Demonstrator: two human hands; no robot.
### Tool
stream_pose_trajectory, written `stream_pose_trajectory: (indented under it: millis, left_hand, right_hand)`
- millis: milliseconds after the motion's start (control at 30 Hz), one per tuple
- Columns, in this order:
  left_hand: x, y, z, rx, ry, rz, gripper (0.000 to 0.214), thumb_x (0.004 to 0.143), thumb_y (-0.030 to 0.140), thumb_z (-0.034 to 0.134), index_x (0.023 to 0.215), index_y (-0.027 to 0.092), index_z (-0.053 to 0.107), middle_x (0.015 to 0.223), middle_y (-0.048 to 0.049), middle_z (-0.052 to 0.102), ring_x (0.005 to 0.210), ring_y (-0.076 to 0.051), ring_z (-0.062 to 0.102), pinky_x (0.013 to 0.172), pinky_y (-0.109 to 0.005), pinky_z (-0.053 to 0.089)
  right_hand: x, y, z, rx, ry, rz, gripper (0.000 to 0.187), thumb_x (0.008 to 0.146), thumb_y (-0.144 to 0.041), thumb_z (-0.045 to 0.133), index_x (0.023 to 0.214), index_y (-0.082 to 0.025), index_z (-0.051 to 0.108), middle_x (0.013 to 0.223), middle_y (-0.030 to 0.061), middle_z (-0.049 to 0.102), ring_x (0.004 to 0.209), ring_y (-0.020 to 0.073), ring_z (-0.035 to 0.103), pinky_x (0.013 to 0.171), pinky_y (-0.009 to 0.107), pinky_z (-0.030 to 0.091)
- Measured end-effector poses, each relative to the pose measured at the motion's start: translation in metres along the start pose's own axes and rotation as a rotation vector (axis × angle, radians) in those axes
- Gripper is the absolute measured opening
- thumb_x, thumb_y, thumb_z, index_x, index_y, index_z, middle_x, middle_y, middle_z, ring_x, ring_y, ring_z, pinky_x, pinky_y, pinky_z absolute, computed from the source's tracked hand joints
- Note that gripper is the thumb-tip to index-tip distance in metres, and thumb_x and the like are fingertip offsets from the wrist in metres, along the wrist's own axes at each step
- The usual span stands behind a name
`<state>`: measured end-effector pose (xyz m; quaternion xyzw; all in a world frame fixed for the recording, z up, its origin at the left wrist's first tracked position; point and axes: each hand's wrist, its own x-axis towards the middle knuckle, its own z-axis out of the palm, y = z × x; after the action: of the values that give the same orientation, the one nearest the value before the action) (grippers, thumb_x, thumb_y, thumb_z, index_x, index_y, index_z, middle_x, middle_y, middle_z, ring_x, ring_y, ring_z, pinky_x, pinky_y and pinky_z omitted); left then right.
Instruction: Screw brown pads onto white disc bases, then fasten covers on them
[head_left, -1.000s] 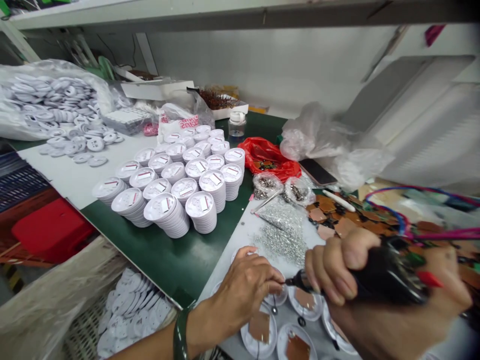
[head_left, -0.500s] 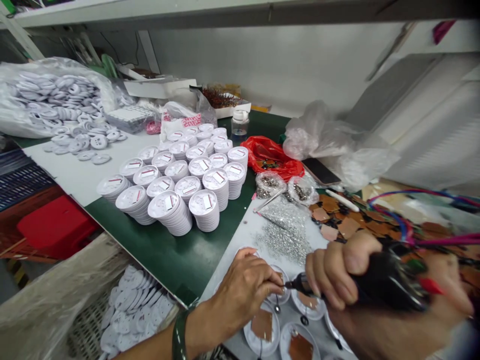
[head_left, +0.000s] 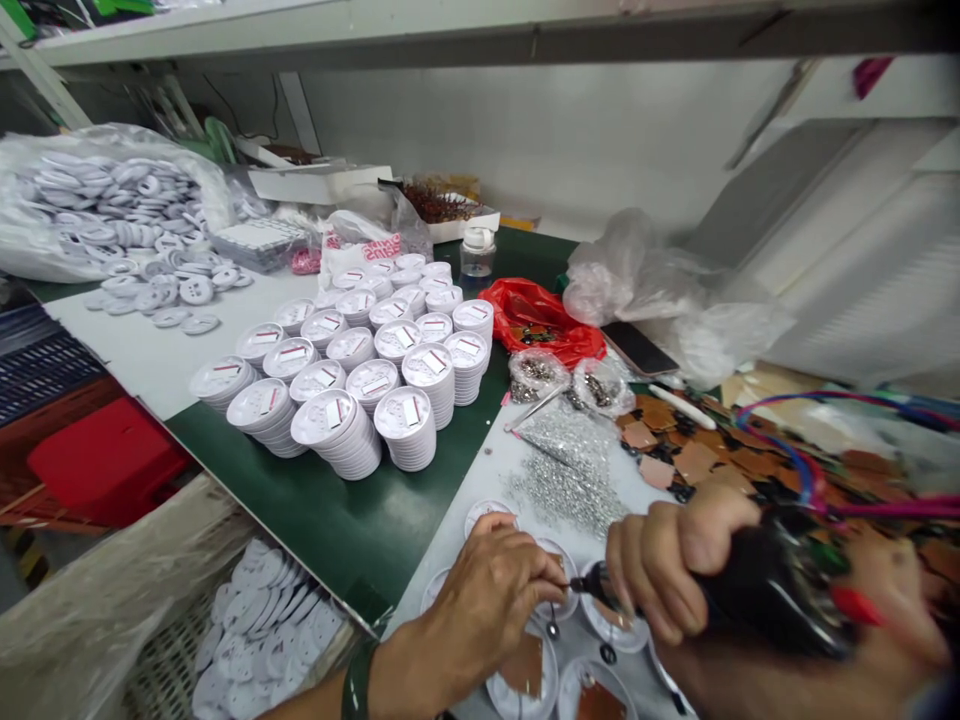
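My right hand (head_left: 675,565) is wrapped round a black electric screwdriver (head_left: 757,590), whose tip points left at a white round disc (head_left: 559,605). My left hand (head_left: 499,590) pinches its fingers together right at that tip; what they hold is too small to see. More white discs (head_left: 525,670) with brown square boards in them lie below both hands on the white sheet. A heap of small silver screws (head_left: 566,480) lies just beyond the hands.
Stacks of white round covers (head_left: 352,370) stand on the green bench (head_left: 352,520). A bag of white parts (head_left: 97,200) is far left. Brown boards (head_left: 697,450), a red bag (head_left: 540,315), clear bags (head_left: 667,290) and coloured cables (head_left: 817,470) lie to the right. A bin of white parts (head_left: 255,625) sits below.
Both hands have stayed together at the screwdriver tip and sit slightly lower in view. The view has shifted a little; nothing was picked up or let go.
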<state>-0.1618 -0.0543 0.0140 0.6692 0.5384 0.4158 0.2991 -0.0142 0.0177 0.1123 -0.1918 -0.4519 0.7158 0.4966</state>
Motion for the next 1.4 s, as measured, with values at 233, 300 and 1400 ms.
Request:
stream_pose_trajectory:
  millis: [233, 300, 1400]
  left_hand:
    - [-0.003, -0.008, 0.005, -0.018, 0.02, -0.056, 0.019, 0.088, 0.003, 0.076, 0.086, 0.022, 0.075, 0.088, 0.0056, 0.079, 0.078, -0.012, 0.068, 0.11, -0.036, 0.038]
    - [-0.002, -0.009, 0.005, 0.004, 0.028, -0.108, 0.021, 0.085, 0.002, 0.079, 0.084, 0.023, 0.076, 0.086, 0.0065, 0.079, 0.082, -0.014, 0.069, 0.107, -0.034, 0.041]
    - [-0.003, 0.001, 0.004, -0.021, 0.026, -0.189, 0.022, 0.072, 0.011, 0.093, 0.075, 0.018, 0.072, 0.071, 0.0036, 0.071, 0.077, -0.016, 0.064, 0.087, -0.032, 0.047]
  right_hand:
    - [-0.001, 0.003, -0.003, 0.051, 0.056, -0.055, 0.057, 0.087, -0.073, 0.05, 0.065, -0.023, 0.066, 0.041, -0.002, 0.046, 0.035, 0.0121, 0.043, 0.04, 0.028, 0.043]
    - [-0.002, 0.003, -0.007, 0.062, 0.059, -0.055, 0.059, 0.086, -0.076, 0.05, 0.066, -0.023, 0.065, 0.042, -0.0026, 0.045, 0.035, 0.0113, 0.042, 0.04, 0.028, 0.042]
    - [-0.002, -0.005, 0.003, 0.044, 0.008, 0.001, 0.057, 0.087, -0.073, 0.052, 0.067, -0.023, 0.07, 0.044, -0.0012, 0.05, 0.037, 0.0129, 0.046, 0.041, 0.028, 0.045]
